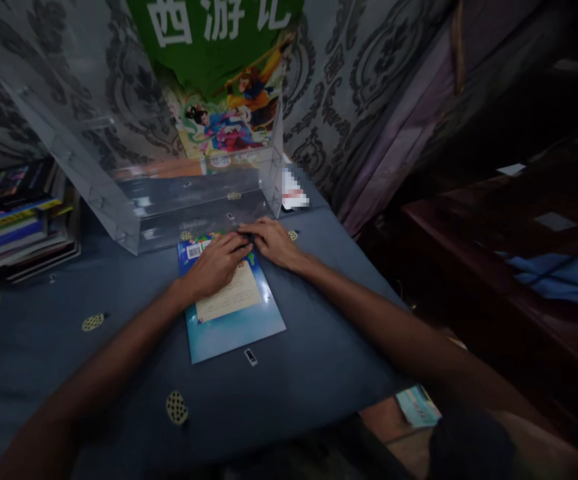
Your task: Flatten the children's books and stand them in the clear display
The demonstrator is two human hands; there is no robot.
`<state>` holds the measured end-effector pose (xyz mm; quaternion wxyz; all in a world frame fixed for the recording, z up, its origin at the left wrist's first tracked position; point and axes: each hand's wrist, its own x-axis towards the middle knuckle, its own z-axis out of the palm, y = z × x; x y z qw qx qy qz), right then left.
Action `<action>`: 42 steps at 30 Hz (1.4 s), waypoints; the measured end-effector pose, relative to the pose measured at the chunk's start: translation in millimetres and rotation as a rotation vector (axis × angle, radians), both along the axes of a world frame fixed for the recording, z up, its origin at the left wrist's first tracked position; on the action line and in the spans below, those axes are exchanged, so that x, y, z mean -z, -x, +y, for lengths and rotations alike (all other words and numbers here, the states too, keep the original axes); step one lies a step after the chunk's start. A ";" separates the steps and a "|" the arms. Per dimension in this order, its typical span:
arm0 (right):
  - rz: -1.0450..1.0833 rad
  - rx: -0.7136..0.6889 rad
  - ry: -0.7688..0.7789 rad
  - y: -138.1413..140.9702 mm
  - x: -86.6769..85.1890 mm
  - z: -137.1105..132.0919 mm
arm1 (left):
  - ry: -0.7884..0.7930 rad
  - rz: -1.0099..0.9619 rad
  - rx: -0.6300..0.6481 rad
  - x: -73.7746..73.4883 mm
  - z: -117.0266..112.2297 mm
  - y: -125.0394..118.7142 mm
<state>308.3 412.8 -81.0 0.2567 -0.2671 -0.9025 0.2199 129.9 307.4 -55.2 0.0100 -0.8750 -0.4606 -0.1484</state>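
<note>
A thin blue book (233, 337) with a cream text panel and a barcode lies flat on the dark blue tablecloth. My left hand (219, 263) rests across its upper part, fingers stretched out toward the right. At the book's top right corner, my right hand (271, 241) lies with its fingers extended leftward, their tips close to those of my left hand. Neither hand grips anything that I can see. Just beyond the hands stands a clear acrylic rack (201, 223). A green picture book (209, 73) stands upright at its back.
A stack of books (13, 227) sits at the far left. A white item (293, 190), partly blurred out, lies right of the rack. The tablecloth (133, 373) drops off along its right edge. Another book (419, 405) is lower right, below the table's edge.
</note>
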 end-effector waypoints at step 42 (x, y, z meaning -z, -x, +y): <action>-0.338 -0.072 -0.176 -41.7 -7.6 -81.3 | -0.067 0.062 0.275 -8.7 -106.6 -55.4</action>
